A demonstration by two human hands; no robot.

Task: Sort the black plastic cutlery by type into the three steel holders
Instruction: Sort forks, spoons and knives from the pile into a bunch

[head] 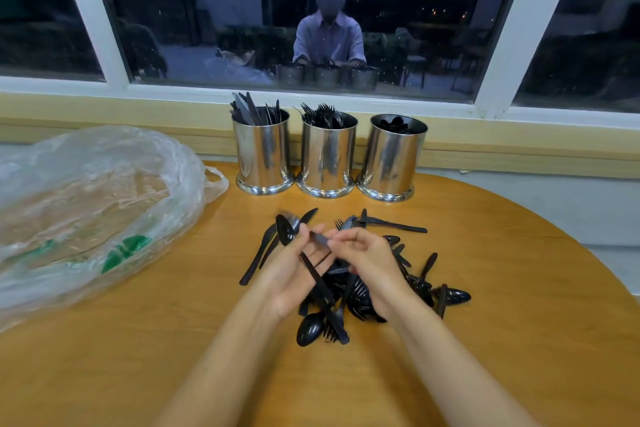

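Three steel holders stand in a row at the table's far edge: the left holder [263, 156] has knives and a few forks, the middle holder [327, 156] forks, the right holder [393, 159] spoons. A pile of black cutlery [360, 295] lies in front of them. Above the pile, my left hand [294, 274] grips a black spoon [284, 234] and another long black piece that crosses my palm. My right hand [367, 260] pinches a blurred piece between the two hands.
A large crumpled clear plastic bag [86, 204] with green print covers the table's left part. The round wooden table [519, 288] ends at the right. A window and sill run behind the holders, and the glass reflects a seated person.
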